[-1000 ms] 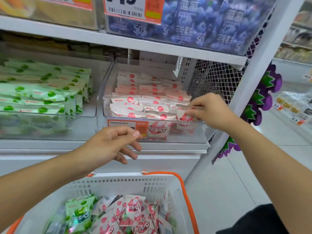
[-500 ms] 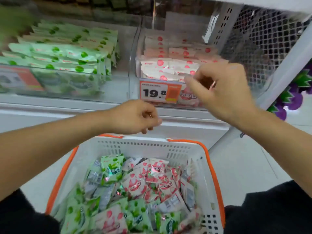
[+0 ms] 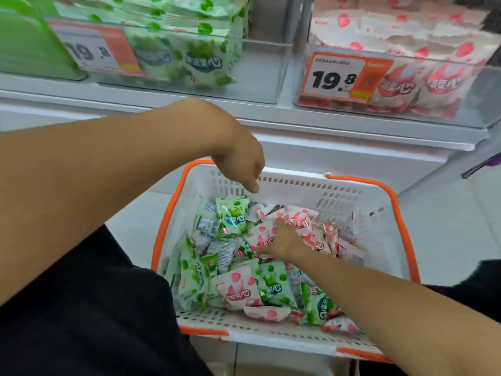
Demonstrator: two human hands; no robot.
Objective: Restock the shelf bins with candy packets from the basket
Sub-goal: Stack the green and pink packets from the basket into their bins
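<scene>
— Where the price tags face outward, what reads? 
— Right clear bin (image 3: 474,104): orange-edged tag (image 3: 344,76), "19.8", small print above it too fine to read. Left clear bin (image 3: 260,74): tag (image 3: 95,51) blurred, "19" and a small digit. Packet fronts carry Chinese characters, "果心" legible on the pink ones.

— Stock in the bins? 
— Green-dotted packets (image 3: 176,36) in the left bin; pink strawberry packets (image 3: 406,50) in the right bin, two standing against its front wall.

— Basket contents? 
— White basket with orange rim (image 3: 352,196), below the shelf edge: green and pink candy packets (image 3: 244,280) mixed in a loose heap.

— Hands? 
— Right hand (image 3: 282,241) down in the heap, fingers reaching onto a pink packet (image 3: 261,236); whether they pinch it, cannot tell. Left hand (image 3: 241,161) above the basket's far left corner, fingers curled downward, holding nothing visible.

— Room to move? 
— Open gap between basket rim and shelf lip (image 3: 325,126); bare basket wall along the far and right sides.
</scene>
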